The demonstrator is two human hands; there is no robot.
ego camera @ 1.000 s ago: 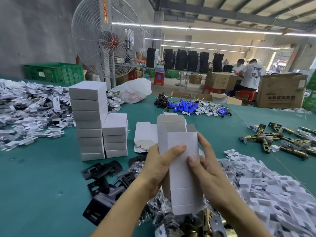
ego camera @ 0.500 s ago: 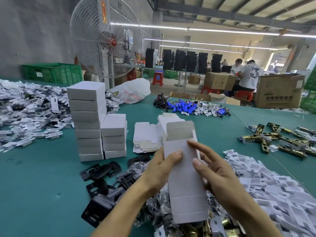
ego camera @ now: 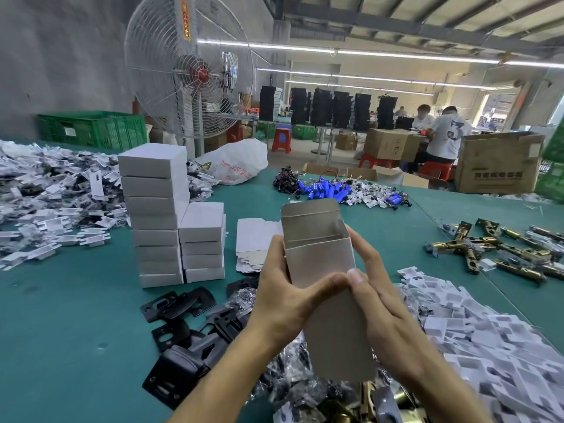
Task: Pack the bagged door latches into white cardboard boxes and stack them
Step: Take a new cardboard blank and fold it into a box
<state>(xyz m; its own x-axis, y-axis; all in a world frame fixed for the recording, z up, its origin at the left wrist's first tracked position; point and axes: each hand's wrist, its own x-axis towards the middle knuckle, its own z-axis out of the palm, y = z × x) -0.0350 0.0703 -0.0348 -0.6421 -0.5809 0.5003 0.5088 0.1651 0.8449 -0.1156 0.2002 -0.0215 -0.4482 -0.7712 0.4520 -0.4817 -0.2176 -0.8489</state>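
I hold a white cardboard box upright in front of me, its top flap raised and its grey inside showing. My left hand grips its left side and my right hand its right side, thumbs meeting on the front face. Under my hands lies a heap of bagged door latches. Two stacks of closed white boxes stand on the left of the green table. A pile of flat box blanks lies behind the held box.
Black strike plates lie left of my hands. White card inserts are heaped at right, more at far left. Brass latch bolts, blue batteries, a plastic bag, a standing fan and seated people are beyond.
The flat blank has been squared open into a box shape. Both hands shifted from pinching its front to gripping its sides, and the box rose a little.
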